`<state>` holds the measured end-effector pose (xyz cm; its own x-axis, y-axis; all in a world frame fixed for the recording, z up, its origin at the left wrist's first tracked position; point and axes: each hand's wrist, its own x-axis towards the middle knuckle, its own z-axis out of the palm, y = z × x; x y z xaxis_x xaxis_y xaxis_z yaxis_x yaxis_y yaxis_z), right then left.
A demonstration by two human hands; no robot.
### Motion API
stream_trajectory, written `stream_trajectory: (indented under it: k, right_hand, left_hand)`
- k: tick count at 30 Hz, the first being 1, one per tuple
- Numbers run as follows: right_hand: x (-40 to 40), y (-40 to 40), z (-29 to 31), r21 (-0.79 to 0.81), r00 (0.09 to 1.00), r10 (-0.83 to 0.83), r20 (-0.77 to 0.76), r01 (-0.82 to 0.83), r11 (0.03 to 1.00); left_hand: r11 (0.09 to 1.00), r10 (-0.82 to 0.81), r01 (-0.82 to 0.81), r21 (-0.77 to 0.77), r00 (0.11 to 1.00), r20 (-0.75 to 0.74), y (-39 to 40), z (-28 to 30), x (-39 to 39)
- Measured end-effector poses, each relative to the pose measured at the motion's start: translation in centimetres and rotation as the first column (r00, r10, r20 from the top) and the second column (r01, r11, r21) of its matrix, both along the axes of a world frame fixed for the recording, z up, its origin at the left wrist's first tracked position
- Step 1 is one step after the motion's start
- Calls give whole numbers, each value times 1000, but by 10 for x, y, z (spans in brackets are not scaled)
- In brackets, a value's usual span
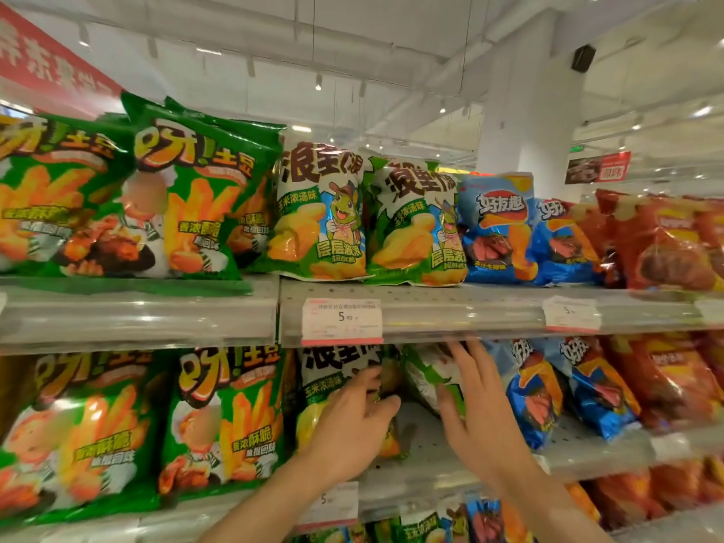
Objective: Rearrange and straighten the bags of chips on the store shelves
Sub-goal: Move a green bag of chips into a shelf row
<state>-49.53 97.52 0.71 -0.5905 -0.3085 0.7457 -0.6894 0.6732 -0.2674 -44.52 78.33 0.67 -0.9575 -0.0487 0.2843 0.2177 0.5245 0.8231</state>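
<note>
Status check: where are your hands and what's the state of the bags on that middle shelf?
Left hand grips front green-and-white bag. Right hand flat against tilted bag behind. Nothing blocking.

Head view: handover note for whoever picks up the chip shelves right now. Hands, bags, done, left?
Left hand: fingers curled on the edge of the upright white-green bag on the middle shelf.
Right hand: open, fingers flat against the tilted white-green bag further back in the same slot.
Done: top shelf bags stand upright in rows; the big green bags on the middle shelf's left face front.
Left: stand the tilted bag upright and pull it forward to fill the gap beside the blue bags, which lean and probably need straightening too.
</note>
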Motion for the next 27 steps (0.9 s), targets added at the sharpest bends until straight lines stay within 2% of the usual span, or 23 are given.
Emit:
stream_trajectory:
  k: [3,7,10,16,18,20,23,27]
  right_hand:
    - [-16,16,3,-118,981,69,180,-48,992]
    - [-36,33,1,-117,924,153,351,-119,986]
    - [-46,42,-3,-86,889,204,410,-185,979]
    - [-64,63,-6,-176,798,364,481,-318,931]
    - [-67,66,-6,-196,784,405,470,-355,914]
    - [-69,69,-5,-212,758,453,469,-401,891]
    - [-74,74,-2,-226,712,485,507,-433,873]
    - [-91,78,5,-308,721,505,474,-401,863]
  left_hand:
    - [970,-31,13,241,997,73,11,-5,-15]
    - [928,26,-64,367,994,107,28,-11,-33]
    - [886,85,-127,445,990,114,46,-11,-45]
    - [727,179,-230,647,973,144,74,-6,-55]
    - [715,167,-212,666,977,132,78,-11,-53]
    - [747,190,-217,628,975,111,81,-14,-51]
    - [742,344,-305,597,938,51,83,-8,-53]
    - [704,437,-366,609,899,35,74,-2,-56]
